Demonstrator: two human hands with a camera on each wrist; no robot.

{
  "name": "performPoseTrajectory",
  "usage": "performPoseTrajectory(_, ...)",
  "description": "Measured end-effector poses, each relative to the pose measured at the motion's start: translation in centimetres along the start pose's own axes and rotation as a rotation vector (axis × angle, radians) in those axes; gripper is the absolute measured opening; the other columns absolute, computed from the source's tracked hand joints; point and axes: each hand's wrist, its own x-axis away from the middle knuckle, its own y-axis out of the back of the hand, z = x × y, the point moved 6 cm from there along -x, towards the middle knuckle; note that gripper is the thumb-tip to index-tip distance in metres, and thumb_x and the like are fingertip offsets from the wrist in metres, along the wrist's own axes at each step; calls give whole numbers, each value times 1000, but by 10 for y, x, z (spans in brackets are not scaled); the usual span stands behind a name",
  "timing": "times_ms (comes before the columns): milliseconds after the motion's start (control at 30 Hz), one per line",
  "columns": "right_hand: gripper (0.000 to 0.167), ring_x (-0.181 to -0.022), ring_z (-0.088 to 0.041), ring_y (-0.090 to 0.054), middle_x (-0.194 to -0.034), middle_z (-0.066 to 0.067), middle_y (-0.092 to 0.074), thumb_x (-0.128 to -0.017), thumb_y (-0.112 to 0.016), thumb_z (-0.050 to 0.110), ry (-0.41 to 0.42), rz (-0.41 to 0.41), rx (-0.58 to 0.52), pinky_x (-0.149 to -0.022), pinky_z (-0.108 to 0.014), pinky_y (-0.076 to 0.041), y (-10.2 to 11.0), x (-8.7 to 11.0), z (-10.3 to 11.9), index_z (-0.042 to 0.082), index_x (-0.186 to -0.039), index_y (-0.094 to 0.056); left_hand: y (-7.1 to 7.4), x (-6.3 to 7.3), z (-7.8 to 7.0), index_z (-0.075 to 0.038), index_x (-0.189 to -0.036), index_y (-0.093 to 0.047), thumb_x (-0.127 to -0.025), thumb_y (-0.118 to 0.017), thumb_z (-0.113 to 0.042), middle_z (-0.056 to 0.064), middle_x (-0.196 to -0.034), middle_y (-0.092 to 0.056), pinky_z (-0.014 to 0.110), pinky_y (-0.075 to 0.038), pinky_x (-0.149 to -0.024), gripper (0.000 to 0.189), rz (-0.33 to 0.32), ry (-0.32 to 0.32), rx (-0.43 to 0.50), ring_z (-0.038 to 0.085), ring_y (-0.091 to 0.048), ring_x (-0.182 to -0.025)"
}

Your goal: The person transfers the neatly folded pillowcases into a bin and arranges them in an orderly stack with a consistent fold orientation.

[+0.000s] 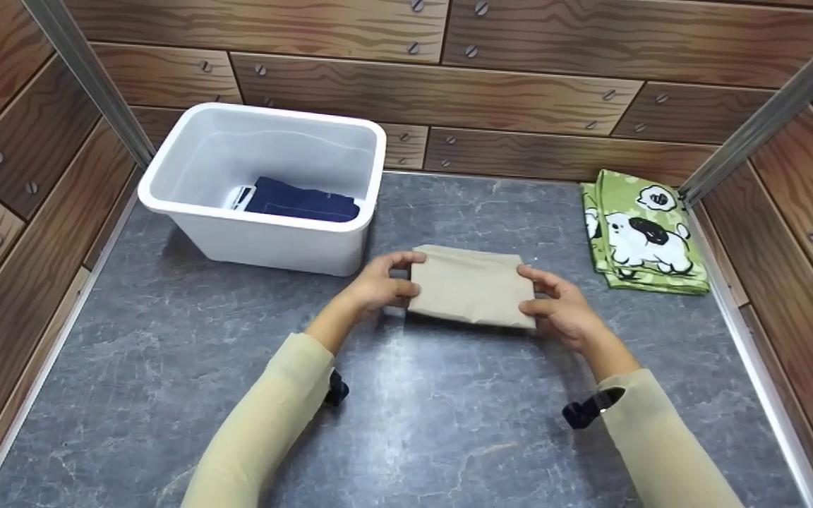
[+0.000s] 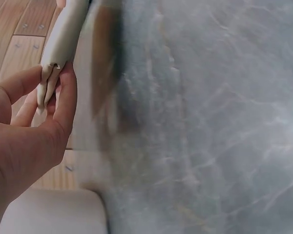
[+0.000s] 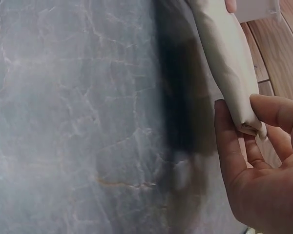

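A folded beige cloth [image 1: 473,288] is held up between both hands, its layered edges showing in the two wrist views. My left hand [image 1: 378,283] pinches its left end, thumb on one face and fingers on the other. At the opposite end my right hand [image 1: 563,307] grips it the same way. In the left wrist view the folded layers of the cloth [image 2: 63,39] show between thumb and fingers. The right wrist view has the cloth [image 3: 229,63] slanting over the table, its shadow on the surface beside it.
Behind the left hand stands a white plastic bin [image 1: 272,243] with a folded dark blue garment [image 1: 300,201] inside. A folded green cloth [image 1: 650,240] with a cartoon dog lies at the back right. Wood-patterned panels [image 1: 435,95] wall in the grey marbled table [image 1: 449,423].
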Motion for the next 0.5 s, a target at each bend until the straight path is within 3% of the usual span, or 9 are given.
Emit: performPoseTrajectory(500, 76, -97, -16, -63, -128, -8, -45, -85, -68, -10, 40, 4, -22, -81, -34, -60, 2, 14, 30, 7, -152, -38, -7, 11, -38, -5, -138, -54, -83, -62, 14, 17, -133, -50, 41, -59, -78, 59, 26, -53, -49, 24, -65, -89)
